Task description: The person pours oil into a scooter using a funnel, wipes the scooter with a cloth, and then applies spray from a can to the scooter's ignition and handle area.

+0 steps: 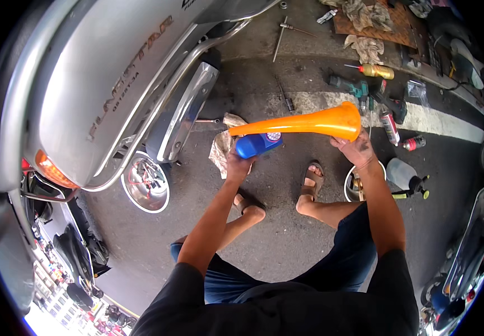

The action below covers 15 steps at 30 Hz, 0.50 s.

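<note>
Fingers of the right hand [359, 148] appear to pinch the wide rim of the orange funnel [309, 122], though several are hidden behind it. Those of the left hand [239, 165] seem to close around the blue bottle [253, 147]; how firmly they press, I cannot tell. Funnel lies almost level in front of the person, its narrow end toward the silver scooter [79, 84], passing over the bottle; whether the two touch is not clear.

With the hold only at one end, the long stem could, I think, turn or swing down. Dark smudges on the right hand may mean a slippery skin, and this could let the smooth rim slide. The bottle is leaning sideways, and its mouth is not visible: if it is uncapped, liquid could spill onto the ground [278, 224] near the sandals [316, 176].
</note>
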Each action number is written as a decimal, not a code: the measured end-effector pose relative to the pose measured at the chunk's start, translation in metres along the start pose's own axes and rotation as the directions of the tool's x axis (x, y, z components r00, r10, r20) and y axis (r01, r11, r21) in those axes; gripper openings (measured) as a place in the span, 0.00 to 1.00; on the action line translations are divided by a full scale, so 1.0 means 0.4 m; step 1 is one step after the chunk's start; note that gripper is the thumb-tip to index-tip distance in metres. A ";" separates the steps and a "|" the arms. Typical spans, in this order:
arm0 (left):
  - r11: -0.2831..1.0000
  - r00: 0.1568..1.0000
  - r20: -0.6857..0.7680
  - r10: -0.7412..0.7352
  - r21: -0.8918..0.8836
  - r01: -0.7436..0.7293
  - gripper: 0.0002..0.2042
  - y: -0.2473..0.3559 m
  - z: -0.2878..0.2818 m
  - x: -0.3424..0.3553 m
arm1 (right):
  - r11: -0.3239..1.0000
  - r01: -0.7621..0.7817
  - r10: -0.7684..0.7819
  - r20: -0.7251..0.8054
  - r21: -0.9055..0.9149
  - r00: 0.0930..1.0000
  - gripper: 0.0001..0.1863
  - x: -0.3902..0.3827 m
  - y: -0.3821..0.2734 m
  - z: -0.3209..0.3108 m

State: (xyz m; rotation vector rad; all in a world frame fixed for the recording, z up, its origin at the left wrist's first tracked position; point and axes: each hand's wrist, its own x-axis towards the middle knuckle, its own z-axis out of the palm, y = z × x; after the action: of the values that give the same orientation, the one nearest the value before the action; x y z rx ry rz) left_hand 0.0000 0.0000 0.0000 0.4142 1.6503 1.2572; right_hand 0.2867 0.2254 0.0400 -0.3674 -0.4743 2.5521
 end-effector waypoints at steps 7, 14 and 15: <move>0.976 0.974 -0.059 0.217 -0.018 -0.219 0.19 -0.272 -0.017 0.249 | 0.935 0.005 -0.070 -0.172 -0.355 0.983 0.12 0.205 -0.019 0.078; 0.933 0.930 -0.143 0.339 -0.078 -0.352 0.21 -0.309 0.009 0.364 | 0.829 0.173 -0.259 -0.092 -0.532 0.962 0.10 0.322 0.018 0.121; 0.937 0.933 -0.121 0.339 0.129 -0.323 0.22 -0.266 0.025 0.351 | 0.832 0.206 -0.321 -0.144 -0.515 0.936 0.10 0.323 0.004 0.136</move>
State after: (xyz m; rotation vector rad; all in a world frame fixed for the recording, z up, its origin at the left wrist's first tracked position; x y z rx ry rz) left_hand -0.0266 0.0660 -0.1613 0.7082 1.8271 1.4765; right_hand 0.1598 0.2786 0.0672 -0.7111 -1.0191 2.0592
